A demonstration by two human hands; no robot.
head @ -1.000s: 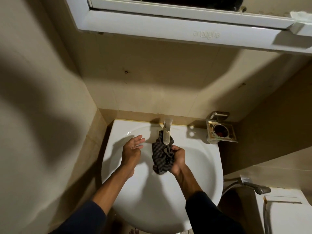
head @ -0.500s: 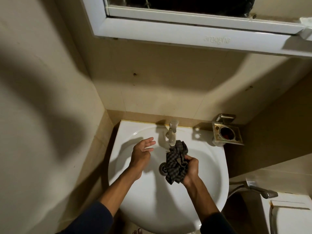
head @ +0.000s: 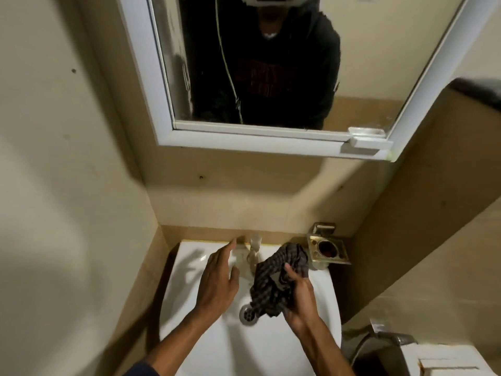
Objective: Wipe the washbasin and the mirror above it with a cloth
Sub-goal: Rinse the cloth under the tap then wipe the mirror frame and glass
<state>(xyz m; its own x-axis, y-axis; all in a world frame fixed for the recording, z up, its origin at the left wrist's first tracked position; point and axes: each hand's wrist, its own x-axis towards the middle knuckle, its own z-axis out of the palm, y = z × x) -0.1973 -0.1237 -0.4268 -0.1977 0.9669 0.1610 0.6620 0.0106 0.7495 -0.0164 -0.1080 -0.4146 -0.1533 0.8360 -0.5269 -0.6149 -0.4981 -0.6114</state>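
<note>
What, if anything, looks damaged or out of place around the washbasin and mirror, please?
The mirror has cloudy streaks down its left edge, and the small white shelf piece at its lower right corner looks slightly askew on the frame. The wall below shows small dark spots. Nothing looks spilled in the washbasin.

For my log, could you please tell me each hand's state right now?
Left hand: open, empty, over the basin.
Right hand: closed on the cloth.

A dark grey checked pattern is being shown by the cloth [head: 273, 283], plain white by the washbasin [head: 260, 348] and the mirror frame [head: 244, 139], beige by the wall tiles [head: 230, 191], and brass-gold by the soap holder [head: 328, 251].
</note>
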